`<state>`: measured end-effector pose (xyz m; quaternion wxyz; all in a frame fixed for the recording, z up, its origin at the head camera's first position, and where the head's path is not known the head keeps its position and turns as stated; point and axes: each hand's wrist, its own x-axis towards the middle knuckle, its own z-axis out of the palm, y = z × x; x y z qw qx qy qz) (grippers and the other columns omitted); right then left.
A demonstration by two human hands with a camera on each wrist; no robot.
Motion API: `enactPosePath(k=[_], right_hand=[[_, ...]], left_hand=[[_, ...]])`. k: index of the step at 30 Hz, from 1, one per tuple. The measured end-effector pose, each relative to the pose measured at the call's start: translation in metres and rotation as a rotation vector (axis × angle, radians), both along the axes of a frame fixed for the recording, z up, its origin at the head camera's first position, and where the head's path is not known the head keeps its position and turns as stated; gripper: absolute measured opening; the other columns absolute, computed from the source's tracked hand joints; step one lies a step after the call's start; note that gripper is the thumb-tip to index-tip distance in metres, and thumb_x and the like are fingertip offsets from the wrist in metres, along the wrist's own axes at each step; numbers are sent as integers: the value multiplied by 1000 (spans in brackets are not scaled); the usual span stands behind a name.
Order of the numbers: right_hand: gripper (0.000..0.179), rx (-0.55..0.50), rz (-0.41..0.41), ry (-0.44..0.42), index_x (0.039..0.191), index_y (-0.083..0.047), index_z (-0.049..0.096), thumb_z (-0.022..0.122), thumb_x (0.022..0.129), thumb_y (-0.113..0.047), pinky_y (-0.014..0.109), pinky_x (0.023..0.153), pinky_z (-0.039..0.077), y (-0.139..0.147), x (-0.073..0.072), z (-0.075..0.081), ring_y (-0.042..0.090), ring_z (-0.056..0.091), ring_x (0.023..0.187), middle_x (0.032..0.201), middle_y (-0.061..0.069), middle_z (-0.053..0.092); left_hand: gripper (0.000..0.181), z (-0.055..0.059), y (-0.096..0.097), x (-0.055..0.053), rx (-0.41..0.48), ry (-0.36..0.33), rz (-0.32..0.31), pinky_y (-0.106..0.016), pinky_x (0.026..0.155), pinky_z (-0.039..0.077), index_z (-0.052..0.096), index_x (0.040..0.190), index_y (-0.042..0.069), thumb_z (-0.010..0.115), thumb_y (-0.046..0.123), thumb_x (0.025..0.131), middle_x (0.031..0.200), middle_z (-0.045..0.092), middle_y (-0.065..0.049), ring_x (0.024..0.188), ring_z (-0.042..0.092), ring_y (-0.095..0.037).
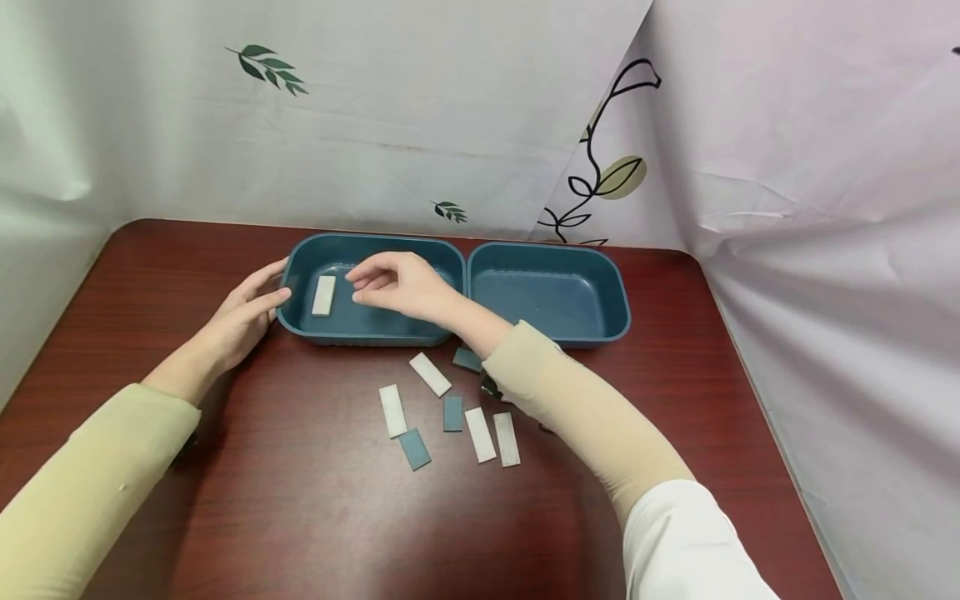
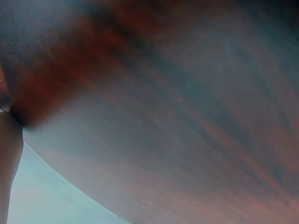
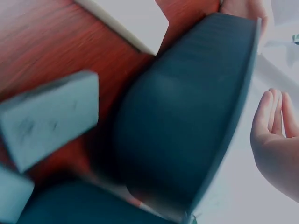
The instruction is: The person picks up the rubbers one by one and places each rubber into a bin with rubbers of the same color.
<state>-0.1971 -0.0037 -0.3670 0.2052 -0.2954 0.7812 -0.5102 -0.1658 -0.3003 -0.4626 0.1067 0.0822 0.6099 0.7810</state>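
Presently, my right hand (image 1: 405, 287) hangs over the left bin (image 1: 360, 340), fingers loosely bent toward the thumb, a gap between them, pinching nothing that I can see. Just beside it, toward the left edge of the worktop (image 1: 300, 500), a white tile (image 1: 323, 296) lies flat in that bin. My left hand (image 1: 243, 321) rests at the bin's left end, fingers fairly straight along the outer wall, thumb at the rim. If it presses too hard, I judge both bins could slide toward the right edge, because the right bin (image 1: 581, 342) stands alongside, apparently touching. A low swing of my right forearm (image 1: 577, 400) could brush the blue-grey tile (image 1: 467, 359) under it. The loose white tiles (image 1: 430, 375) and other blue-grey tiles (image 1: 453, 414) lie close together mid-worktop, so reaching for one might nudge its neighbour. Both bins stand near the far edge, the hanging cloth (image 1: 360, 158) behind, leaving little room that way; more lies toward the near edge, between my forearms.
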Motion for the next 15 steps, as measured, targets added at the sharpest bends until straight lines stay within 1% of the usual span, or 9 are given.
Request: enactPosePath(k=[5, 8, 11, 15], right_hand=[[32, 8, 30, 4, 132, 4, 70, 72, 101, -7, 21, 95, 58, 21, 7, 7, 21, 72, 106, 123, 18, 74], [32, 23, 37, 0, 131, 4, 70, 71, 102, -6, 23, 96, 58, 35, 11, 9, 22, 72, 107, 123, 18, 74], [32, 45, 40, -3, 131, 5, 69, 71, 102, -6, 24, 97, 58, 50, 14, 10, 24, 72, 108, 123, 18, 74], [30, 80, 43, -1, 131, 2, 70, 71, 102, -7, 26, 96, 59, 67, 19, 11, 24, 73, 108, 122, 18, 74]], left_hand=[[46, 0, 0, 0, 0, 3, 0, -11, 101, 45, 46, 153, 22, 48, 3, 111, 145, 50, 13, 125, 57, 4], [47, 0, 0, -1, -2, 3, -1, -11, 101, 45, 46, 154, 22, 48, 3, 111, 145, 51, 13, 125, 57, 4], [47, 1, 0, -1, -1, -3, -1, -11, 101, 45, 45, 155, 21, 49, 3, 111, 145, 50, 13, 125, 57, 4], [49, 1, -1, 0, -4, -11, 3, -11, 101, 44, 43, 157, 20, 49, 4, 111, 146, 49, 12, 126, 57, 3]])
